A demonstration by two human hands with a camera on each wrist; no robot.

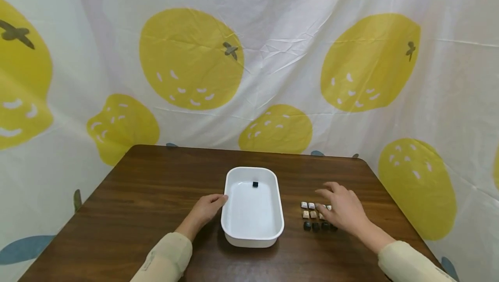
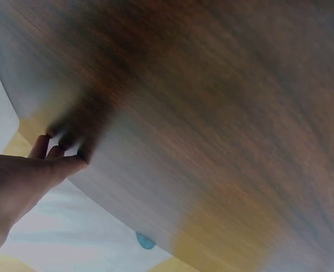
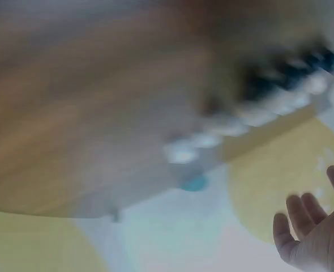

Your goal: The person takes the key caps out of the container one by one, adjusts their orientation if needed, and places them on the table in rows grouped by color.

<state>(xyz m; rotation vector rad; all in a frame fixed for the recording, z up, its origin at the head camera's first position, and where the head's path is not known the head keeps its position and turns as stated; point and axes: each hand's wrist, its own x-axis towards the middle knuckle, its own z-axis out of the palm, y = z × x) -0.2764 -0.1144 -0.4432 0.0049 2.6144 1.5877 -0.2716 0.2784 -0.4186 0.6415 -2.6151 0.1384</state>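
A white rectangular basin point(image 1: 253, 219) sits on the wooden table, with one small black keycap point(image 1: 255, 184) inside near its far end. My left hand point(image 1: 207, 209) is beside the basin, its fingertips right at the left rim. To the right lie rows of keycaps: white keycaps point(image 1: 304, 205) at the back, cream keycaps point(image 1: 306, 215) in the middle and black keycaps point(image 1: 315, 226) in front. Over the right end of these rows hovers my right hand point(image 1: 345, 210), fingers spread and nothing held; it hides some keycaps. The right wrist view shows the rows blurred.
The dark wooden table point(image 1: 175, 165) runs back to a white curtain point(image 1: 280, 78) printed with yellow lemons. Table surface lies between the basin and the keycap rows.
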